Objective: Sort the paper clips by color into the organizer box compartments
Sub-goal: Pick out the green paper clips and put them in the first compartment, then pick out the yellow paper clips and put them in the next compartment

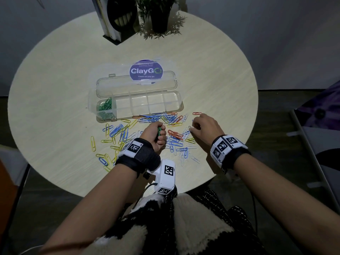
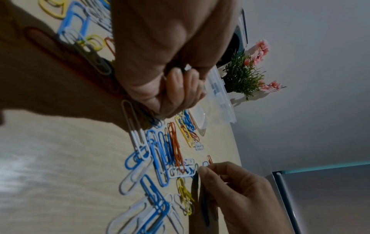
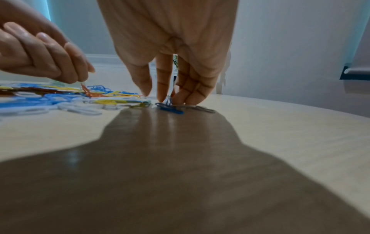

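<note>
The clear organizer box (image 1: pixel 175 105) lies open at the table's middle, with green clips (image 1: pixel 106 108) in its leftmost compartment and nothing visible in the others. Blue, white, yellow and orange paper clips (image 1: pixel 174 139) lie scattered in front of it. My left hand (image 1: pixel 156 134) is a fist over the pile and grips a bunch of green clips (image 1: pixel 159 130); its curled fingers (image 2: pixel 180 85) hide them in the left wrist view. My right hand (image 1: pixel 192 128) reaches down at the pile's right edge and pinches one paper clip (image 3: pixel 169 99) that tilts up off the table; its colour is unclear.
The round pale wood table (image 1: pixel 55 92) has a potted plant (image 1: pixel 159 15) and a black file stand (image 1: pixel 117 21) at its far edge. A purple ClayGo sticker (image 1: pixel 145 71) lies under the box lid. A loose orange clip (image 1: pixel 197 113) lies beyond my right hand.
</note>
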{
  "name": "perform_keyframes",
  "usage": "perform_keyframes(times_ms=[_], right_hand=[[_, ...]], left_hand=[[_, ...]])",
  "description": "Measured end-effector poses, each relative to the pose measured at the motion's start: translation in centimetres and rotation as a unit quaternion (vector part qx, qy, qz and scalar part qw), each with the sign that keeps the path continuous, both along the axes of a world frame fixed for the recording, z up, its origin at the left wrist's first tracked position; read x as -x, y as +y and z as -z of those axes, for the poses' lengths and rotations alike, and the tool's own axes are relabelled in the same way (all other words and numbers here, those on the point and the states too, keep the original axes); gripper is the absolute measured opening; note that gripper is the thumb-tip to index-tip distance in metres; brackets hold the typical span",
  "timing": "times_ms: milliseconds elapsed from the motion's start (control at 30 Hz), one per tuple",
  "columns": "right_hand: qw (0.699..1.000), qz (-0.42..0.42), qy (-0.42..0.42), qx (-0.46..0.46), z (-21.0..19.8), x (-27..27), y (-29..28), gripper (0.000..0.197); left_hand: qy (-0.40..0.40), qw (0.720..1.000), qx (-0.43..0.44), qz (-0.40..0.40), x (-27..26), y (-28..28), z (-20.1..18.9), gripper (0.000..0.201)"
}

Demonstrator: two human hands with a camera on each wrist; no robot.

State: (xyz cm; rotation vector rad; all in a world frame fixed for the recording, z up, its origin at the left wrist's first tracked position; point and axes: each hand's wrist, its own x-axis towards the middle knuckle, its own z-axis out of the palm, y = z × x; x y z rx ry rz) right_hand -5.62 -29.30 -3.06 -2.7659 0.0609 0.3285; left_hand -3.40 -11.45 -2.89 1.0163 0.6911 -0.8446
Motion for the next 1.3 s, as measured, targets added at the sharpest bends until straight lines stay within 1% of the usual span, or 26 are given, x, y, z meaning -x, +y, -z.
perform_keyframes(times_ms=[133,267,333,367,400,467,533,600,667,733,800,867,933,1000,1067,1100,1133,1200,1267,1300], right_hand=[[0.998,0.009,0.017,0.057,0.3,0.0,0.9,0.021],[0.995,0.011,0.05,0.081,-0.2,-0.2,1.9,0.021],[0.998,0.014,0.028,0.046,-1.2,-0.5,2.6,0.014],[1.0,0.018,0.008,-0.002,-1.9,-0.7,3.2,0.007],[0.998,0.02,-0.013,-0.061,-2.7,-0.9,3.9,0.005],[0.986,0.007,-0.038,-0.163,-4.2,-1.0,5.8,0.005],[0.977,-0.032,-0.034,-0.208,-5.4,-1.0,7.9,0.006],[0.972,-0.076,-0.019,-0.219,-5.9,-0.9,9.5,0.008],[0.969,-0.103,-0.02,-0.225,-6.0,-1.1,10.5,0.009],[0.965,-0.097,-0.042,-0.239,-6.1,-2.0,11.2,0.009],[0.962,-0.07,-0.074,-0.255,-6.2,-3.4,11.6,0.01],[0.962,-0.048,-0.104,-0.25,-5.9,-5.0,11.9,0.011],[0.969,-0.044,-0.116,-0.215,-5.3,-6.5,12.1,0.011],[0.98,-0.058,-0.1,-0.161,-4.4,-7.7,12.3,0.013],[0.987,-0.072,-0.075,-0.122,-3.6,-8.4,12.5,0.015],[0.988,-0.073,-0.067,-0.117,-3.3,-8.6,12.6,0.015],[0.988,-0.07,-0.063,-0.12,-3.0,-8.7,12.6,0.016],[0.987,-0.058,-0.065,-0.133,-2.8,-8.8,12.7,0.016],[0.986,-0.047,-0.07,-0.142,-2.8,-8.8,12.7,0.016],[0.986,-0.043,-0.072,-0.145,-2.8,-8.8,12.7,0.016]], left_hand=[[0.001,1.0,-0.003,-0.004,0.2,0.2,0.1,0.037],[0.001,1.0,-0.018,-0.024,0.6,0.3,0.2,0.037],[-0.004,0.999,-0.01,-0.05,0.7,0.5,0.3,0.038],[-0.005,0.998,0.003,-0.067,0.7,0.7,0.3,0.039],[-0.003,0.996,0.018,-0.082,0.6,0.9,0.2,0.041],[0.008,0.992,0.047,-0.113,0.6,1.2,0.2,0.04],[0.009,0.985,0.075,-0.155,0.6,1.5,-0.1,0.033],[-0.002,0.978,0.105,-0.181,0.5,1.7,-0.4,0.029],[-0.016,0.975,0.113,-0.19,0.5,2.2,-0.6,0.032],[-0.008,0.977,0.096,-0.191,0.3,3.2,-0.8,0.035],[-0.01,0.984,0.066,-0.163,-0.3,4.6,-1.0,0.038],[-0.04,0.984,0.049,-0.167,-1.3,6.2,-1.5,0.039],[-0.094,0.977,0.007,-0.191,-2.7,7.7,-2.7,0.042],[-0.16,0.96,-0.09,-0.211,-4.8,9.1,-3.9,0.044],[-0.214,0.928,-0.22,-0.211,-7.3,10.4,-4.5,0.046],[-0.236,0.908,-0.284,-0.196,-8.4,11.1,-4.7,0.047],[-0.256,0.887,-0.343,-0.173,-9.4,11.6,-4.7,0.048],[-0.296,0.844,-0.433,-0.114,-10.6,12.0,-4.4,0.05],[-0.33,0.8,-0.5,-0.042,-11.2,12.0,-3.7,0.049],[-0.34,0.784,-0.52,-0.01,-11.3,12.0,-3.2,0.048]])
